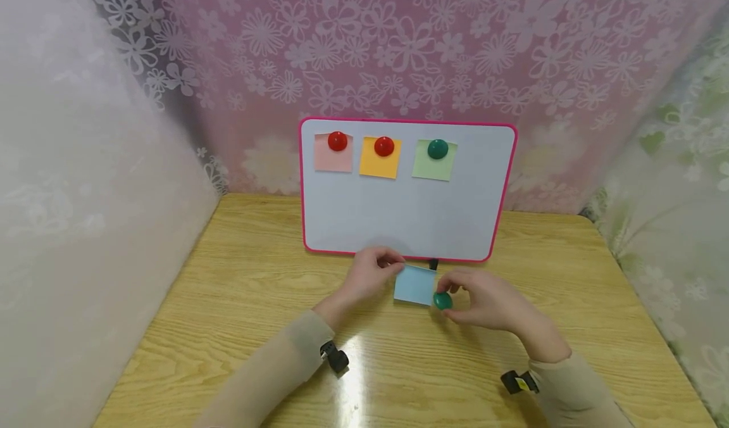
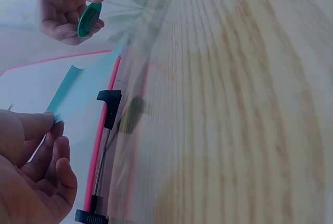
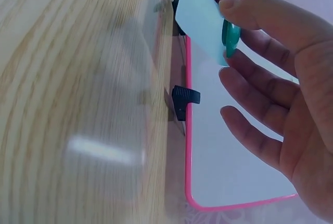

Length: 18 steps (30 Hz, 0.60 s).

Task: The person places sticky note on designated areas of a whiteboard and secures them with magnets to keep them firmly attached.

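Observation:
My left hand (image 1: 373,275) pinches a light blue sticky note (image 1: 414,285) by its upper left corner, in front of the whiteboard's lower edge. A round green magnet (image 1: 442,300) is between the thumb and fingers of my right hand (image 1: 486,300), just right of the note. In the right wrist view the magnet (image 3: 231,37) shows edge-on, overlapping the note (image 3: 203,21). The pink-framed whiteboard (image 1: 398,216) leans upright behind both hands. Across its top hang a pink note (image 1: 333,161) and an orange note (image 1: 378,167) under red magnets, and a pale green note (image 1: 433,168) under a green magnet.
The board stands at the back of a wood-grain table (image 1: 256,301), close to a flowered pink curtain (image 1: 364,48). Black clips (image 3: 184,96) grip its lower edge. Pale patterned cloth (image 1: 85,194) borders the left side, with more on the right. Both wrists wear black straps.

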Each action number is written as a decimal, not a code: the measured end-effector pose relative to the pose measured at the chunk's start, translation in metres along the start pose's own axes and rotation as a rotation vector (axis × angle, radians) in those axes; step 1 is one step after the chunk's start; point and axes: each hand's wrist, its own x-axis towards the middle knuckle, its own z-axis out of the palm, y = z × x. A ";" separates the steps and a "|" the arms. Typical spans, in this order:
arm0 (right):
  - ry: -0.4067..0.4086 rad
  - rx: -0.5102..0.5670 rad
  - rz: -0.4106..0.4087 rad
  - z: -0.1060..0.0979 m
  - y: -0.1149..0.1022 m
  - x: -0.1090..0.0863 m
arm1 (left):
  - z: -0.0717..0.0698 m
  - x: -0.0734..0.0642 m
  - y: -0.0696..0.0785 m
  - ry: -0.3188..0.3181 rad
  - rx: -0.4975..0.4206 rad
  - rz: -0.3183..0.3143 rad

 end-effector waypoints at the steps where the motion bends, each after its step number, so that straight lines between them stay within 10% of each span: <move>1: 0.003 -0.006 -0.004 0.000 0.000 0.001 | -0.001 0.000 0.000 0.002 0.000 -0.001; 18: 0.075 -0.049 -0.022 0.003 -0.011 0.025 | -0.034 -0.008 0.000 0.050 -0.038 -0.011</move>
